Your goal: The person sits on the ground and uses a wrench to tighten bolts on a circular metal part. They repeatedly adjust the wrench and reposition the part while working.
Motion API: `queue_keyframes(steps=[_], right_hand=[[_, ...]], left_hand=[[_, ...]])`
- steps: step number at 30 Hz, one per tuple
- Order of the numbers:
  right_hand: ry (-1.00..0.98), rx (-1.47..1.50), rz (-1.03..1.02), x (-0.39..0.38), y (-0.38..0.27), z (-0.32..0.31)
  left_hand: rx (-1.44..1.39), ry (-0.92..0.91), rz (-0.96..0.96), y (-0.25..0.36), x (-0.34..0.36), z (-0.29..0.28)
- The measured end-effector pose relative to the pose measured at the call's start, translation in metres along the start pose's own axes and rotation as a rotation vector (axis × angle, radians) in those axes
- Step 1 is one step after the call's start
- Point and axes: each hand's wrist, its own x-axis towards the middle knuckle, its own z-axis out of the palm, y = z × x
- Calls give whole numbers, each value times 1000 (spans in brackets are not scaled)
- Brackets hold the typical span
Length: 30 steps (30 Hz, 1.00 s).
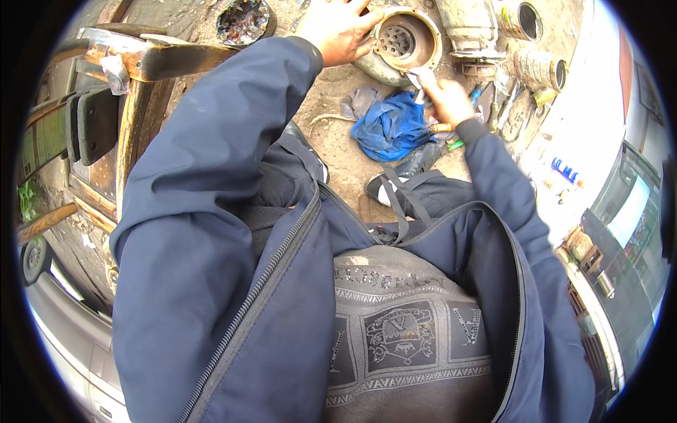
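Observation:
A round metal housing (431, 42), like a pump casing, lies on the ground at the top with its wide mouth facing up. Inside it shows a plate with several holes. My left hand (340, 32) rests at the housing's left edge, fingers spread and fingertips against the rim. At the lower right of the rim, my right hand (449, 102) is closed on a whitish scrap (423, 76), cloth or paper, I cannot tell which. The scrap is at the rim. Just below the housing lies a crumpled blue cloth (392, 127).
A round tin (243, 22) of small dark bits stands at the upper left, near a wooden frame (151, 60). Cylindrical metal casings (471, 28) and a rusty can (541, 69) lie to the right, above several hand tools (504, 109). My shoe (416, 163) is beside the cloth.

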Motion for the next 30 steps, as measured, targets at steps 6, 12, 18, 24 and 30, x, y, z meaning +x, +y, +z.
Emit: queue_keyframes(steps=[6,12,18,24,30], right_hand=[[80,1492,258,-5,-15,128],[-221,942,323,-12,13,52],[-138,-880,-709,77,-13,-64],[-207,-81,-123,23,6,-16],[15,1546,216,-21,-33,114]], left_hand=[[-2,-49,-58,5,-4,2],[1,5,-14,2,-5,1],[-3,60,40,1,-2,1],[-2,45,-11,5,-1,1],[-30,-3,-45,10,-3,-2]])
